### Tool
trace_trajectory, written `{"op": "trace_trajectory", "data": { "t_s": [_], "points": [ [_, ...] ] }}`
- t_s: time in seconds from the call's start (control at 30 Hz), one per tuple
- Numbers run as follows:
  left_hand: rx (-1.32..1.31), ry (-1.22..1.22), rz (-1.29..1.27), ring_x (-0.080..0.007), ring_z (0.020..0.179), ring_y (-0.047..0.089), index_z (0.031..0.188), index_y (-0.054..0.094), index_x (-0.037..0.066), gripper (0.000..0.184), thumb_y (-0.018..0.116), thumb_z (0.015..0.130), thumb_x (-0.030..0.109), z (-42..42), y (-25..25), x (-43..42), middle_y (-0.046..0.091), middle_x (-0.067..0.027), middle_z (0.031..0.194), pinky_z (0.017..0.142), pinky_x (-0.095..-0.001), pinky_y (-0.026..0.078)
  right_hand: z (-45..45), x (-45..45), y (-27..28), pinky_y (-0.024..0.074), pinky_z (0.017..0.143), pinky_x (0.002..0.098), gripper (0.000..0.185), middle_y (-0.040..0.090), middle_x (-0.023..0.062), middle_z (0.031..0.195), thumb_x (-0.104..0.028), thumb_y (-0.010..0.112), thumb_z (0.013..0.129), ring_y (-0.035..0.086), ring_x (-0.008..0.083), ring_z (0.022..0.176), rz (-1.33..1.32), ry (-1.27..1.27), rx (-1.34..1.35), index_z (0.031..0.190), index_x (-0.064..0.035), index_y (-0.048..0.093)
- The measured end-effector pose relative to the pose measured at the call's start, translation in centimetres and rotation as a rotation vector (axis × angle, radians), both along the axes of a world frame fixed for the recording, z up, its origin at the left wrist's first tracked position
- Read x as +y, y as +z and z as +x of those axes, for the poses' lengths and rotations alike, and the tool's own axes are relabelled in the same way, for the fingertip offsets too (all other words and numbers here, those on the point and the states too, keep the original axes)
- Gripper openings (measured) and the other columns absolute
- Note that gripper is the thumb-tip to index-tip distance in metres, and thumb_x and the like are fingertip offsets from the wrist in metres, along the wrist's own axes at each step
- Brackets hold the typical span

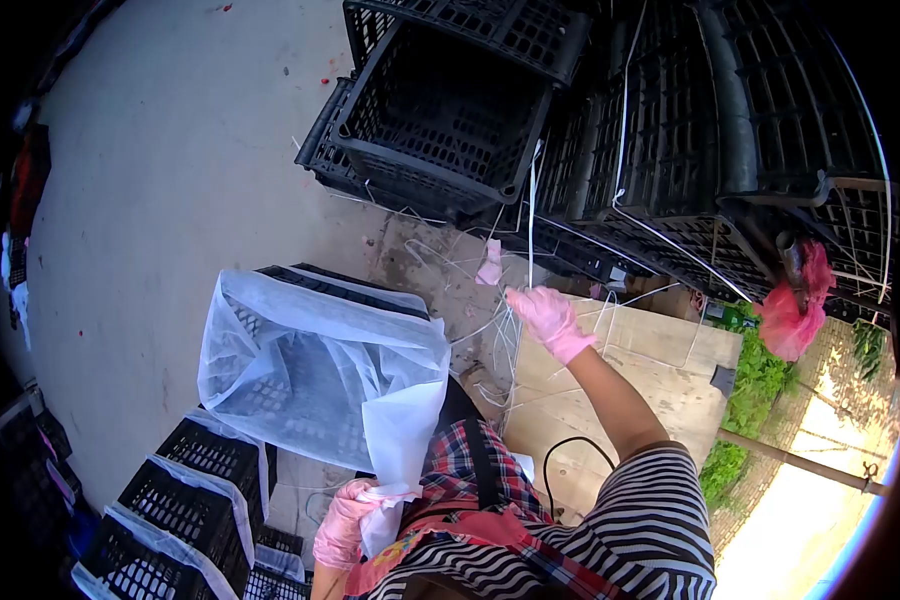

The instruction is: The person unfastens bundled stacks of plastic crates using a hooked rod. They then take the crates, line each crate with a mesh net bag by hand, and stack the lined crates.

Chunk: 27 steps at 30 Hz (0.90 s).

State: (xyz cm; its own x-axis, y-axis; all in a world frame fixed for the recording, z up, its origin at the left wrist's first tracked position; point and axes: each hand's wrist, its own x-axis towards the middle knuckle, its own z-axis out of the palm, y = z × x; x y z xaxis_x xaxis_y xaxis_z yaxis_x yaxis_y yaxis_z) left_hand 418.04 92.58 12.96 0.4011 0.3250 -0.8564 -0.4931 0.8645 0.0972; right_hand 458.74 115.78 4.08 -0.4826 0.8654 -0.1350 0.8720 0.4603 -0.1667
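My left hand (342, 522), in a pink glove, is closed on a bunched end of white sheet at the bottom centre. Above it, a black crate is lined with a thin white sheet (310, 375) that folds over its rim. My right hand (552, 322), also gloved in pink, is raised right of the lined crate with its fingers drawn together around the lower end of a white strap (532, 220). That strap hangs down from beside the black crates. A scrap of pink material (489, 263) lies just above and left of my right hand.
Stacked black crates (440, 110) fill the top and upper right. More lined crates (185, 480) stand at the lower left. A wooden board (630, 350) lies beneath my right arm, near tangled white straps. A pink bag (795, 315) hangs at the right by a pole.
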Motion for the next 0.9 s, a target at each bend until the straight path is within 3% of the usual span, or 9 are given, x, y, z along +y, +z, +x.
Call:
{"op": "trace_trajectory", "data": {
  "t_s": [0.07,0.1,0.27,0.37,0.43,0.57,0.67,0.73,0.9],
  "points": [
    [-0.014,0.017,0.009,-0.0194,0.084,0.065,0.097,0.061,-0.003,0.033,0.076,0.068,0.003,0.3,0.1,0.7,0.067,-0.0119,0.093,0.077,-0.0295,0.053,8.5,-10.7,-3.9,0.0492,0.066,0.0373,0.021,0.061,0.0102,0.08,-0.02,0.06,0.085,0.06,0.0281,0.077,-0.346,-0.1,0.152,0.104,-0.0136,0.059],
    [-0.014,0.021,0.012,-0.0194,0.084,0.065,0.097,0.061,-0.003,0.033,0.076,0.068,0.003,0.4,0.3,0.9,0.067,-0.0119,0.093,0.077,-0.0294,0.053,14.0,-16.9,-6.3,0.0485,0.069,0.0393,0.026,0.065,0.0118,0.088,-0.024,0.053,0.086,0.063,0.0275,0.081,-0.876,-0.784,0.072,0.109,-0.0146,0.06],
    [-0.013,0.03,0.019,-0.0192,0.084,0.065,0.098,0.061,-0.003,0.034,0.075,0.068,0.003,0.8,0.5,1.9,0.067,-0.0119,0.093,0.077,-0.0293,0.053,31.3,-31.0,-1.9,0.0511,0.075,0.0308,0.024,0.069,0.0062,0.094,-0.028,0.065,0.08,0.066,0.0163,0.09,-0.881,-0.074,-0.914,0.1,-0.0152,0.069],
    [-0.032,0.035,0.009,-0.0191,0.084,0.065,0.098,0.06,-0.003,0.034,0.075,0.068,0.003,1.2,0.4,2.4,0.067,-0.0119,0.093,0.077,-0.0292,0.053,25.4,-23.4,0.1,0.0515,0.074,0.0262,0.026,0.065,0.0006,0.108,-0.023,0.064,0.079,0.062,0.0156,0.101,-0.877,-1.473,-1.027,0.103,-0.0126,0.067],
    [-0.035,0.046,0.014,-0.019,0.084,0.065,0.098,0.06,-0.003,0.034,0.075,0.068,0.003,1.6,0.6,2.8,0.067,-0.0119,0.092,0.077,-0.0292,0.053,17.0,-17.6,-1.5,0.0533,0.074,0.0348,0.036,0.06,0.0076,0.119,-0.018,0.058,0.083,0.062,0.0209,0.103,-0.893,-0.623,-1.18,0.117,-0.0074,0.061],
    [-0.022,0.078,0.014,-0.0189,0.084,0.065,0.099,0.06,-0.004,0.034,0.075,0.069,0.003,2.1,1.2,3.4,0.067,-0.0119,0.092,0.077,-0.0291,0.053,-0.3,-0.1,-1.1,0.0493,0.082,0.0383,0.042,0.06,0.0117,0.111,-0.025,0.056,0.085,0.061,0.0304,0.098,-0.665,-0.134,-0.262,0.125,-0.0113,0.051],
    [0.018,0.096,0.024,-0.0187,0.084,0.065,0.099,0.06,-0.004,0.034,0.075,0.069,0.003,2.3,1.9,3.4,0.067,-0.0119,0.092,0.077,-0.029,0.053,-10.7,12.8,4.1,0.042,0.091,0.0414,0.073,0.05,0.0116,0.125,-0.026,0.072,0.073,0.051,0.0299,0.109,0.038,-0.123,0.205,0.137,-0.0117,0.038],
    [0.149,0.002,0.045,-0.0192,0.083,0.065,0.1,0.06,-0.004,0.035,0.075,0.069,0.003,2.3,1.7,2.6,0.067,-0.0126,0.091,0.077,-0.0293,0.053,-13.1,18.8,0.7,0.0447,0.079,0.0383,0.078,0.054,0.0112,0.11,-0.036,0.076,0.068,0.054,0.0277,0.097,0.308,-0.177,0.043,0.129,-0.0017,0.042],
    [-0.036,0.269,-0.028,-0.0219,0.091,0.065,0.104,0.059,-0.005,0.041,0.075,0.069,0.005,1.6,4.0,1.5,0.066,-0.0147,0.1,0.083,-0.0322,0.052,-12.8,22.3,-6.1,0.0469,0.082,0.0409,0.039,0.061,0.0147,0.103,-0.034,0.061,0.084,0.059,0.0339,0.095,-0.279,-0.546,0.159,0.111,-0.0073,0.055]
  ]
}}
